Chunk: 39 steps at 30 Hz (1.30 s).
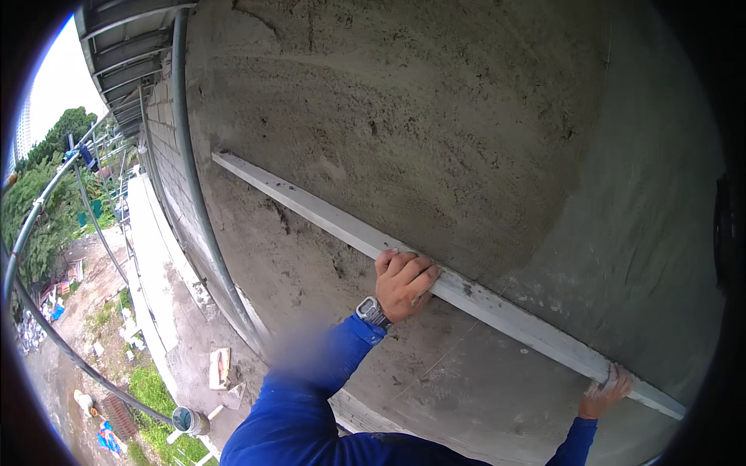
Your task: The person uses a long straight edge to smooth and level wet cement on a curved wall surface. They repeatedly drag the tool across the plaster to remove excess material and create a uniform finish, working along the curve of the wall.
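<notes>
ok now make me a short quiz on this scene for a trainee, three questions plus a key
1. Multiple choice: what do the left hand and right hand both grip against the grey wall?
a) a trowel
b) a long pale bar
c) a coiled hose

2. True or false: a watch is worn on the left wrist.

3. Fill in the blank: in the picture, the long pale bar slopes down toward the ___.

Key: 1 b; 2 true; 3 right.
</notes>
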Available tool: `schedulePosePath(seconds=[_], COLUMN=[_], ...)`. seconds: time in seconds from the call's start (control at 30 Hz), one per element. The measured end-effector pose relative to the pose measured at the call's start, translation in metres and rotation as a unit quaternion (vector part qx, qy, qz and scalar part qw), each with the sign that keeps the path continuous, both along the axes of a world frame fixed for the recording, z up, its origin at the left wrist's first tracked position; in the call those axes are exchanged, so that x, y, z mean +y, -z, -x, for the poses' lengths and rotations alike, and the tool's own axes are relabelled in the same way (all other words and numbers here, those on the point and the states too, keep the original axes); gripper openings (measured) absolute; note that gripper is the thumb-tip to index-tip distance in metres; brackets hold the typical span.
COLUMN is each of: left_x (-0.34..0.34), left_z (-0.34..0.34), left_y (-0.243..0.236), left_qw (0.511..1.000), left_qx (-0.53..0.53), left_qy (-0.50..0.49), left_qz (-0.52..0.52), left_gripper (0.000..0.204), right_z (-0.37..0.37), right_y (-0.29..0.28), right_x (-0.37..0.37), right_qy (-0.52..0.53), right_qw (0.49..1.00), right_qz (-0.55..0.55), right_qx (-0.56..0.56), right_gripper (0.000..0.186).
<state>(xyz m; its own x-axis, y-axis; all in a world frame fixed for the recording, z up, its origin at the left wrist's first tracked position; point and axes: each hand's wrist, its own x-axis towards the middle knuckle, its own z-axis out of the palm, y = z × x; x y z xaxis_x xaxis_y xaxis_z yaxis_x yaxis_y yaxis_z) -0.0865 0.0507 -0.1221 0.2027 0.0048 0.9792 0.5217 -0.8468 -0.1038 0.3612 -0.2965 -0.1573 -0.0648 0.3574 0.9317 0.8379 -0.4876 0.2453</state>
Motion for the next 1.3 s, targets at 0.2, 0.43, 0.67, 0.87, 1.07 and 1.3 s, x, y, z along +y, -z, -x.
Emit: schedulePosePath(seconds=[0.2,0.43,0.67,0.87,1.07,1.3], left_x=[0.026,0.132,0.253,0.314,0.304,0.261], left_z=[0.038,0.173,0.318,0.403,0.383,0.298], left_y=[-0.09,-0.196,-0.238,-0.236,-0.192,-0.092], left_qw=[1.0,0.996,0.984,0.972,0.972,0.977], left_qx=[0.02,0.014,0.008,-0.032,-0.033,-0.093], left_qy=[0.009,-0.084,-0.18,-0.231,-0.231,-0.189], left_qz=[0.008,-0.035,0.004,0.033,0.002,-0.011], left_gripper=[0.057,0.052,0.044,0.045,0.049,0.042], right_z=[0.032,0.183,0.354,0.438,0.412,0.33], right_y=[-0.057,-0.173,-0.243,-0.249,-0.218,-0.15], right_x=[0.035,0.158,0.292,0.365,0.353,0.289], right_qy=[0.035,0.0,-0.053,-0.1,-0.104,-0.079], right_qw=[0.998,0.997,0.993,0.987,0.985,0.982], right_qz=[-0.049,-0.078,-0.097,-0.119,-0.101,-0.054], right_qx=[-0.025,-0.027,-0.046,-0.051,-0.094,-0.165], right_gripper=[0.047,0.045,0.045,0.047,0.046,0.034])
